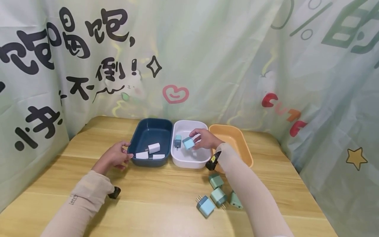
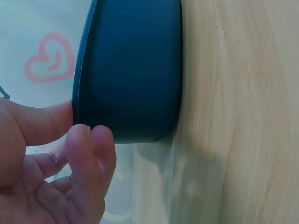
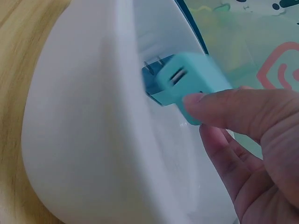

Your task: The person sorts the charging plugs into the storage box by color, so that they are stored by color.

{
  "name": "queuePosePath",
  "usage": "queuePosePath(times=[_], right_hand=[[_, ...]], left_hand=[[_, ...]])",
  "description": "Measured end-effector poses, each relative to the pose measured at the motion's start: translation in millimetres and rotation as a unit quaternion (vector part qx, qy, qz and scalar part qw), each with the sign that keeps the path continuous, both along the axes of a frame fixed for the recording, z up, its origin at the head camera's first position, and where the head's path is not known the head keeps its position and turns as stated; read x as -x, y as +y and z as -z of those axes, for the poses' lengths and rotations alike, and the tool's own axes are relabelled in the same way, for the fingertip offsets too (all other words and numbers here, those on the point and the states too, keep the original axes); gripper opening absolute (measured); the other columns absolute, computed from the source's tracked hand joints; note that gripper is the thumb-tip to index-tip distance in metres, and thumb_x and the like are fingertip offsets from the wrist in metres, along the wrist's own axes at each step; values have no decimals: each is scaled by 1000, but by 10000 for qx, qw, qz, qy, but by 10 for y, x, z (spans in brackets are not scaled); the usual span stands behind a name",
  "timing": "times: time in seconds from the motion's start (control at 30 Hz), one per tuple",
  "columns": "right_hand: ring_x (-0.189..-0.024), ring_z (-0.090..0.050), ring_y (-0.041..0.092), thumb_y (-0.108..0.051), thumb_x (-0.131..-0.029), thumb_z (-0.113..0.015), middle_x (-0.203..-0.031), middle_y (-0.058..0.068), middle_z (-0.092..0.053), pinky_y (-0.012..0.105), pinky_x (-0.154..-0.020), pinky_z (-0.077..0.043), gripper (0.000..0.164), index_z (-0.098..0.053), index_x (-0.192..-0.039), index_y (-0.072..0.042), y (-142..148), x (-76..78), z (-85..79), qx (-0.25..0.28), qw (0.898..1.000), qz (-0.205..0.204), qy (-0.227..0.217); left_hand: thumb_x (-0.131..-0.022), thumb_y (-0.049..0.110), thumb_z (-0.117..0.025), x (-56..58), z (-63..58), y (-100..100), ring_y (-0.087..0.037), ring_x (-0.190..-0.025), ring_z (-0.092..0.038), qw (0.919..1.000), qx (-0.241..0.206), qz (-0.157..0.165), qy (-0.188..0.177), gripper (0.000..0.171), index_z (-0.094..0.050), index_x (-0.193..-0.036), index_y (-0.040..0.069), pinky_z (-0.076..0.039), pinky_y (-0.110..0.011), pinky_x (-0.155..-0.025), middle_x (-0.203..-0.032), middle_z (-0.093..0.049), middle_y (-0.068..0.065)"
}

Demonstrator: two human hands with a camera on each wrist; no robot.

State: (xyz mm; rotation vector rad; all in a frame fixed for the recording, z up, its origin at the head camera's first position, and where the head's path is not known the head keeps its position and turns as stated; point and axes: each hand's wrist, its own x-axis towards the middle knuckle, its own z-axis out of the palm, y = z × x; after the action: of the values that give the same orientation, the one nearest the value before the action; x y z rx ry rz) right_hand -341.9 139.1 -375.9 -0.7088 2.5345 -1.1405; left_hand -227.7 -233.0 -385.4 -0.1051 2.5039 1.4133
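Note:
My right hand (image 1: 204, 139) pinches a light-blue USB charger (image 3: 194, 77) between thumb and fingers, over the white tray (image 1: 190, 163). Its USB port shows in the right wrist view. Another blue charger (image 1: 177, 141) with metal prongs lies inside that tray, partly covered by the held one in the right wrist view. At the left, my left hand (image 1: 116, 156) holds the near-left edge of the dark blue tray (image 2: 131, 70), thumb and fingertips at its rim and wall. Several white chargers, one at the middle (image 1: 154, 148), lie in the dark blue tray.
A yellow-orange tray (image 1: 247, 154) stands right of the white one, partly behind my right wrist. In front lie a blue charger (image 1: 205, 206), a green charger with dark base (image 1: 218, 197), and other green chargers (image 1: 216, 181). A printed curtain (image 1: 207, 65) hangs behind the wooden table (image 1: 160, 204).

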Motion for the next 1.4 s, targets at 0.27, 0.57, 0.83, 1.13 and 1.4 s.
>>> queuePosePath(times=[0.27,0.57,0.83,1.13,1.4], right_hand=[[-102,-62,30,10,-75,-77,-122,22,-54,33,-86,-54,49,-55,-118,7,60,-50,-50,133,9998,-148,-100],[-98,-63,25,-3,-84,-74,-122,23,-55,37,-88,-53,36,-58,-116,1,153,-226,-87,78,9998,-189,89],[-96,-63,24,-7,-88,-71,-116,17,-60,39,-88,-53,31,-60,-115,1,240,-488,-101,-132,9989,-217,402],[-91,-64,20,-8,-88,-70,-112,18,-61,39,-84,-55,26,-61,-111,-1,302,-806,-141,-90,9963,-686,502],[-87,-63,17,-10,-88,-72,-98,8,-65,34,-79,-55,26,-61,-110,-3,393,-1022,-142,-57,9940,-1014,403]], left_hand=[[-95,3,-60,10,11,6,-26,-76,-57,10000,-4,-23,-28,62,-26,-146,-4,-57,-37,-58,-98,-49,-18],[-94,3,-59,17,6,-1,-28,-77,-57,10000,79,-25,-23,62,-27,-146,-4,-57,-38,-59,-100,-49,-19],[-94,4,-60,23,18,-11,-28,-79,-57,9999,121,21,18,62,-27,-146,-4,-57,-38,-59,-101,-48,-19],[-94,5,-61,16,2,-5,-28,-79,-57,9999,92,37,-16,63,-26,-146,-5,-57,-38,-59,-102,-48,-20],[-94,4,-61,16,-6,-1,-27,-78,-57,9999,133,74,5,63,-26,-145,-5,-57,-38,-58,-99,-48,-18]])
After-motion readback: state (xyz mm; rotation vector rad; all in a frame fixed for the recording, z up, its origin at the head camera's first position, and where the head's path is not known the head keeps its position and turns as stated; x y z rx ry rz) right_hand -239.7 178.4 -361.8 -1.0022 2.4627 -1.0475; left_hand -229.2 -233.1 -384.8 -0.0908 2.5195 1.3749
